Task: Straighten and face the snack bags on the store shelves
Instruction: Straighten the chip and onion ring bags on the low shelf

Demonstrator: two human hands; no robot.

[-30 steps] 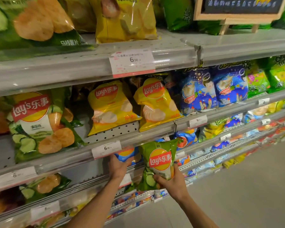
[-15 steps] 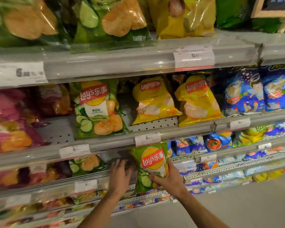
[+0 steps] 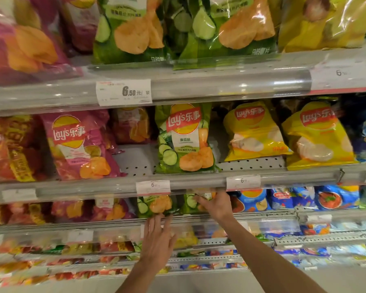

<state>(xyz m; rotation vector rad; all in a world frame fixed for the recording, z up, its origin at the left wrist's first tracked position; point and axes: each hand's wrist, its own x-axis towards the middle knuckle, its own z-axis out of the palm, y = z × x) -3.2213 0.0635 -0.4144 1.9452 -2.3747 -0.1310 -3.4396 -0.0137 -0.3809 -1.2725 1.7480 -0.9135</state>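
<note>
hands on the third shelf (image 3: 199, 219) down: right hand (image 3: 215, 205) gripping a green cucumber bag (image 3: 190, 203) under the price rail, left hand (image 3: 156, 240) spread flat, fingertips touching the neighbouring green bag (image 3: 154, 206) just left of it.

You face grey metal shelves (image 3: 199, 85) running in tiers across the frame, their clear front rails catching glare from overhead light. White price tags (image 3: 124, 92) clip along the edges. Perforated shelf decking (image 3: 249, 163) shows at centre right. Pale floor (image 3: 178, 284) fills the bottom.
</note>
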